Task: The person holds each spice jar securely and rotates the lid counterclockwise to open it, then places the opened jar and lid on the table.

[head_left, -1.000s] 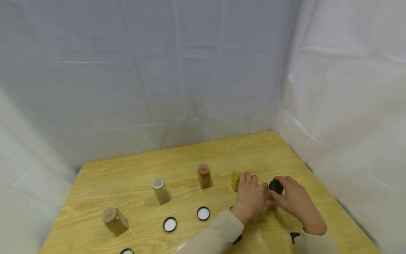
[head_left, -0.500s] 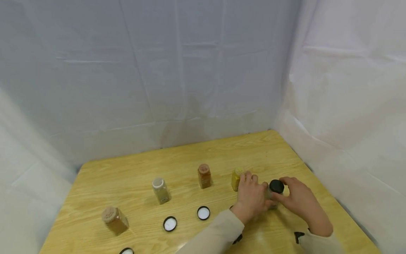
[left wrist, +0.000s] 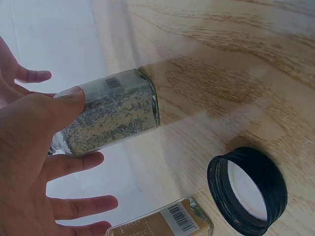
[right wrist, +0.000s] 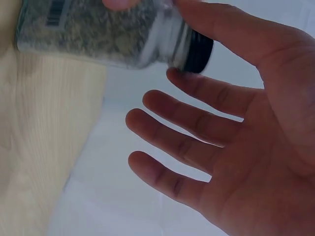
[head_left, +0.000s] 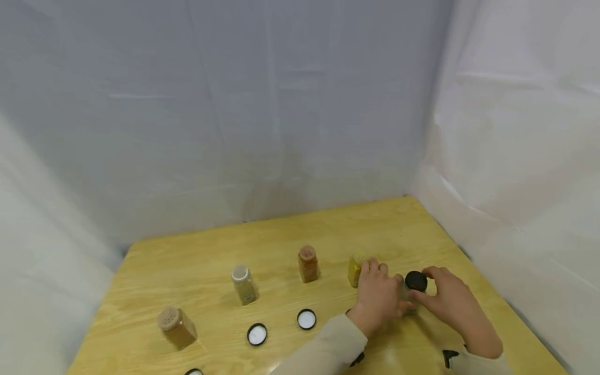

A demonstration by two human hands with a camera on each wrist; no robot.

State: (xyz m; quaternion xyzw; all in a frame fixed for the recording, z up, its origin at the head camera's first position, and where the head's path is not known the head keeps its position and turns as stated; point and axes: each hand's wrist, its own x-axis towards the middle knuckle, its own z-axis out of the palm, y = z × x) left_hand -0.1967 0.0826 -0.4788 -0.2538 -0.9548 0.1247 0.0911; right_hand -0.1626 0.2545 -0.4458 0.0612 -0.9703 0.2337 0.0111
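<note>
A clear square spice jar (left wrist: pixel 113 113) of dried green herb flakes stands upright on the table at the right in the head view. My left hand (head_left: pixel 378 294) grips its body between thumb and index finger, the other fingers spread. With thumb and index finger, my right hand (head_left: pixel 452 302) pinches the black cap (head_left: pixel 416 281) at the jar's top, its remaining fingers extended. Below the cap (right wrist: pixel 201 51), clear neck shows in the right wrist view; how tightly the cap sits cannot be told. Just left of my left hand is a yellow spice jar (head_left: pixel 354 273), partly covered by the fingers.
More uncapped jars with shaker tops stand leftward: a red-brown one (head_left: pixel 308 266), a pale one (head_left: pixel 245 286) and a tan one (head_left: pixel 177 329). Upturned black caps (head_left: pixel 307 319) lie before them, one cap (left wrist: pixel 266 182) close to my left hand. White sheeting (head_left: pixel 281 130) borders the wooden table (head_left: pixel 234 242).
My right hand has swung slightly rightward around the cap, while my left hand keeps its grip on the jar. The head view has shifted a little.
</note>
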